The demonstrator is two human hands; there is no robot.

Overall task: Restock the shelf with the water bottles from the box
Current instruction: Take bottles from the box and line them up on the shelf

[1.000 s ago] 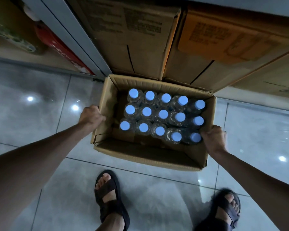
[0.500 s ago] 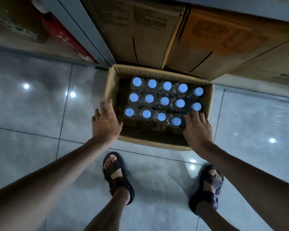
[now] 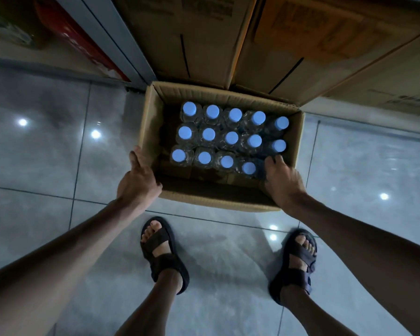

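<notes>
An open cardboard box (image 3: 148,122) stands on the tiled floor. Several clear water bottles with light blue caps (image 3: 231,137) stand upright inside in three rows. My left hand (image 3: 137,180) lies against the box's near-left corner, fingers stretched along the outside of the left wall and thumb on the near wall. My right hand (image 3: 283,180) reaches over the near-right corner into the box. Its spread fingers come down over the bottle in that corner and hide its cap. Whether they touch the bottle is not visible.
Stacked closed cartons (image 3: 187,37) stand right behind the box. A grey metal upright (image 3: 117,37) and a red pack (image 3: 83,44) are at the back left. My sandalled feet (image 3: 163,253) stand on the glossy floor just in front of the box.
Both hands let go of the box's sides. The left hand then settled on the near-left corner and the right hand dipped into the near-right corner, covering one cap.
</notes>
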